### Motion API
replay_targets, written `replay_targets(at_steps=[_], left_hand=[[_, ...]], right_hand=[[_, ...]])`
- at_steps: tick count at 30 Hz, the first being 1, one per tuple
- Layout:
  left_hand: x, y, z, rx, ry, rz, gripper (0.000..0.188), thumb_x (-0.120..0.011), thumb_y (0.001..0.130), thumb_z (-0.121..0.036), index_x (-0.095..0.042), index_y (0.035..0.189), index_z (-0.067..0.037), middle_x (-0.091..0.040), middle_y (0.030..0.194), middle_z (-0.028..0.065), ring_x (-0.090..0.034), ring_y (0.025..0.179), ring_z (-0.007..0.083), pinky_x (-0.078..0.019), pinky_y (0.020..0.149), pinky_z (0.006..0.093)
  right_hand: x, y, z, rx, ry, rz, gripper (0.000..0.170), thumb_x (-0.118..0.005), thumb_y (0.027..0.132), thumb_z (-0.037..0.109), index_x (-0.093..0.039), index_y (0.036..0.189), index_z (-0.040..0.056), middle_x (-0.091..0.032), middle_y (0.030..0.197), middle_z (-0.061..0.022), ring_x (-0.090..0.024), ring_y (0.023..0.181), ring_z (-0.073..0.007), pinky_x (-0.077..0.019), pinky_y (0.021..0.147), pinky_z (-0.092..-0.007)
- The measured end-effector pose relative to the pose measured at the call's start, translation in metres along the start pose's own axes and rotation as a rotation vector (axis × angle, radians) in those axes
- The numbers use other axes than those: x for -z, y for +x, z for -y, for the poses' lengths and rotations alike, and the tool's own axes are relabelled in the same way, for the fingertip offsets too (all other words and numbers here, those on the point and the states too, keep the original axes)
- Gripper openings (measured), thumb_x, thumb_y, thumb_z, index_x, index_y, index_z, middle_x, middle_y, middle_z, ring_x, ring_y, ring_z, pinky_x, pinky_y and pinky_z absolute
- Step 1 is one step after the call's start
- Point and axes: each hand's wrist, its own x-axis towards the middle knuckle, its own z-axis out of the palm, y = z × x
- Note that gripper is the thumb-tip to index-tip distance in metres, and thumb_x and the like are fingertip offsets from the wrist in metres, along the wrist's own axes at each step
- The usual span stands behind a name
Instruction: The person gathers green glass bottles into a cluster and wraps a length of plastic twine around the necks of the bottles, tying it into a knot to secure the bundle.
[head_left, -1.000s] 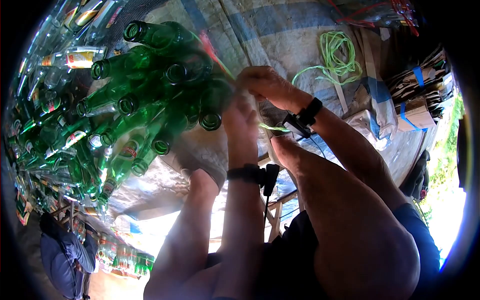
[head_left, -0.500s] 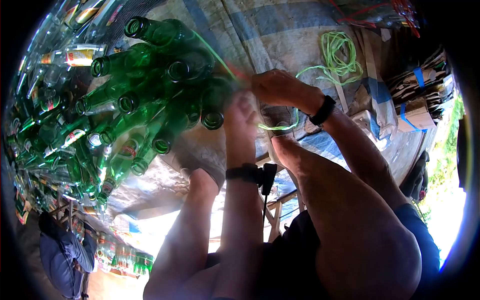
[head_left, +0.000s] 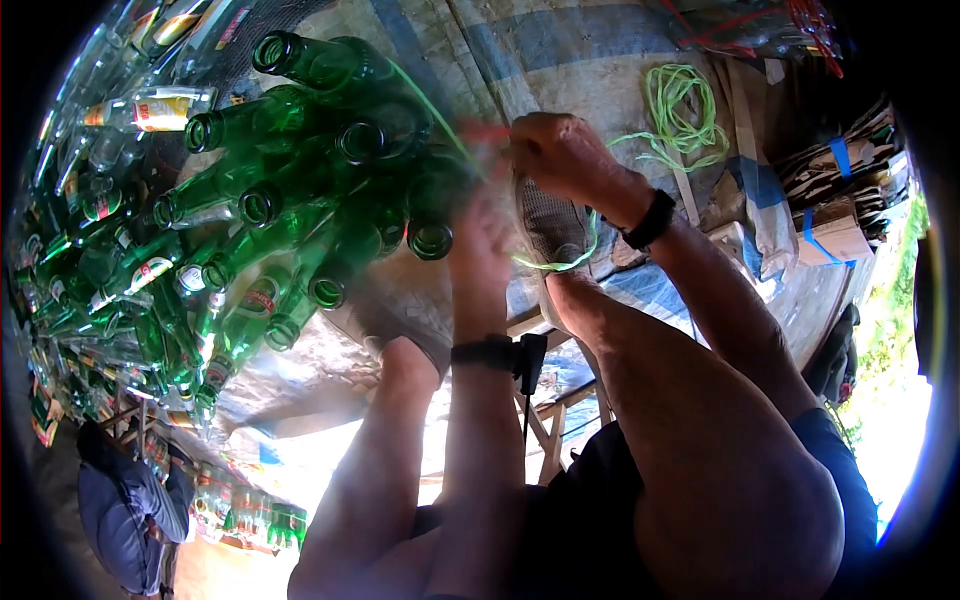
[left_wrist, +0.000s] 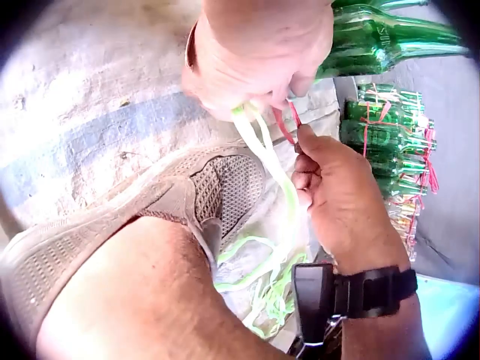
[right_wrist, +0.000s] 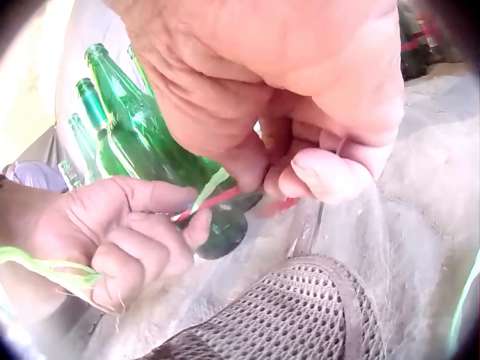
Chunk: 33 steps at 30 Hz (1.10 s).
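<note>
My left hand (head_left: 482, 240) is beside a bundle of green glass bottles (head_left: 260, 205), whose necks point left. Its curled fingers grip light-green string (right_wrist: 56, 271), and a tail of it runs out below the little finger. Between the left thumb and forefinger, a green strand and a red string (right_wrist: 217, 201) cross. My right hand (head_left: 570, 160) pinches the red string with thumb and fingertips, just right of the left hand. Another stretch of green string (head_left: 430, 105) passes over the bottles to the hands.
A loose coil of green string (head_left: 685, 115) lies on the ground sheet. My shoe (left_wrist: 225, 191) is right below the hands. Many more bottles (head_left: 130, 270) lie heaped at left, and tied cardboard (head_left: 835, 230) is stacked at right.
My right hand has drawn away to the right, stretching the red string between the hands. The left hand stays near the bottles, and the green string slants straighter from them.
</note>
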Motion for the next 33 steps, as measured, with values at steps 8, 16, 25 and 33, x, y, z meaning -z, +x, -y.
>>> replay_targets(at_steps=[8,16,25,33], left_hand=[[0.021,0.001,-0.006,-0.084,-0.008,0.005,0.017,-0.080,0.090,-0.012,-0.066,0.086,-0.020,-0.029,0.057,-0.0152,-0.017,0.043,0.0014,-0.0088,0.042,0.0255],[0.009,-0.001,0.000,-0.079,-0.094,-0.209,0.020,-0.079,0.092,-0.015,-0.065,0.080,-0.021,-0.029,0.056,-0.0144,-0.017,0.042,0.0025,-0.0091,0.044,0.0266],[0.016,0.002,0.004,-0.105,-0.071,-0.086,0.016,-0.080,0.092,-0.021,-0.066,0.084,-0.021,-0.028,0.056,-0.0137,-0.017,0.042,0.0029,-0.0102,0.044,0.0265],[0.029,0.002,0.002,-0.140,0.057,0.042,0.009,-0.075,0.095,-0.021,-0.067,0.092,-0.018,-0.033,0.059,-0.0139,-0.020,0.045,0.0014,-0.0121,0.046,0.0251]], right_hand=[[-0.010,0.030,-0.010,0.065,-0.091,-0.036,0.013,-0.062,0.091,0.015,-0.067,0.092,0.0032,-0.067,0.085,-0.0184,-0.068,0.077,-0.0386,-0.0545,0.068,-0.0480],[0.003,0.014,0.001,-0.230,0.063,0.078,0.016,-0.067,0.091,0.018,-0.068,0.092,0.0024,-0.065,0.082,-0.0180,-0.068,0.074,-0.0363,-0.0543,0.067,-0.0448],[-0.032,0.017,0.000,-0.513,1.290,-0.186,0.020,-0.059,0.102,0.016,-0.068,0.109,0.0006,-0.071,0.095,-0.0114,-0.071,0.087,-0.0232,-0.0583,0.078,-0.0395],[-0.049,0.041,0.001,-0.811,1.682,-0.185,0.012,-0.053,0.103,0.012,-0.064,0.106,0.0078,-0.049,0.073,0.0008,-0.046,0.062,-0.0131,-0.0434,0.062,-0.0264]])
